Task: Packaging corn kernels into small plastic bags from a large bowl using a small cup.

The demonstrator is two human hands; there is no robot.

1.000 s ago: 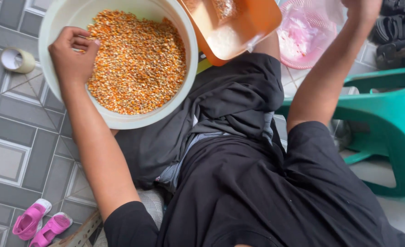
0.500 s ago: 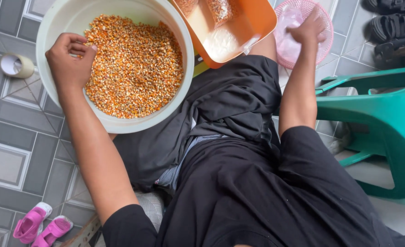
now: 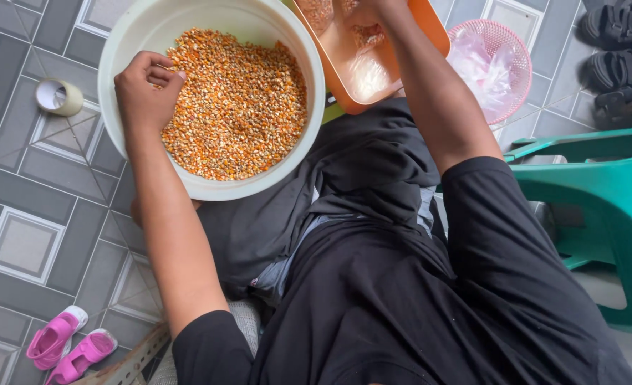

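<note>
A large white bowl (image 3: 298, 153) holds a heap of orange and yellow corn kernels (image 3: 241, 107). My left hand (image 3: 143, 93) rests at the bowl's left side, with curled fingers closed in the kernels. My right arm reaches up across an orange tray (image 3: 344, 78) that touches the bowl's right rim. My right hand (image 3: 381, 8) lies over the tray at the frame's top edge and is mostly cut off. The tray carries a clear plastic bag (image 3: 367, 71) and some kernels.
A pink mesh basket (image 3: 519, 68) with clear plastic inside stands right of the tray. A green plastic chair (image 3: 601, 207) is at the right, with dark sandals (image 3: 615, 43) above it. A tape roll (image 3: 58, 96) and small pink shoes (image 3: 66, 346) lie on the tiled floor at left.
My right hand has come away from the pink basket and moved left onto the orange tray. My left hand has stayed in the bowl.
</note>
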